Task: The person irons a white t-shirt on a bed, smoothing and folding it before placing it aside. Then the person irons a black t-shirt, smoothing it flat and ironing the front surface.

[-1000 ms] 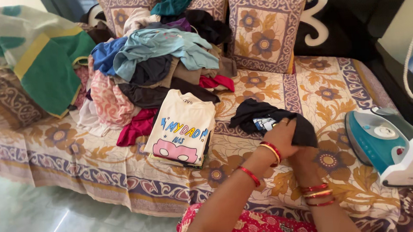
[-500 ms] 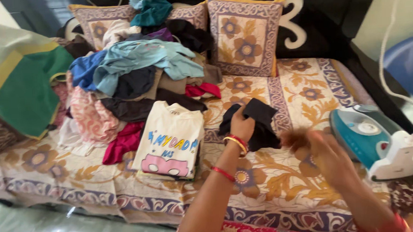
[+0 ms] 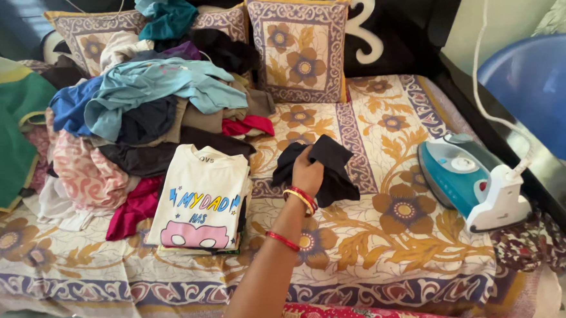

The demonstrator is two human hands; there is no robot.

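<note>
On the floral bedspread (image 3: 397, 250), left hand (image 3: 307, 172) grips black garment (image 3: 327, 169).

We see only our left hand (image 3: 307, 172): arm stretched forward and up from the bottom edge, back of the hand toward the camera, fingers curled shut in a grasp. Bangles ring the wrist, with one more further down the forearm. Our right hand is out of frame.

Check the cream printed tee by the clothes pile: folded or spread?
Folded. The cream printed tee lies as a compact rectangle, sleeves tucked away, atop other folded pieces beside the left hand.
</note>
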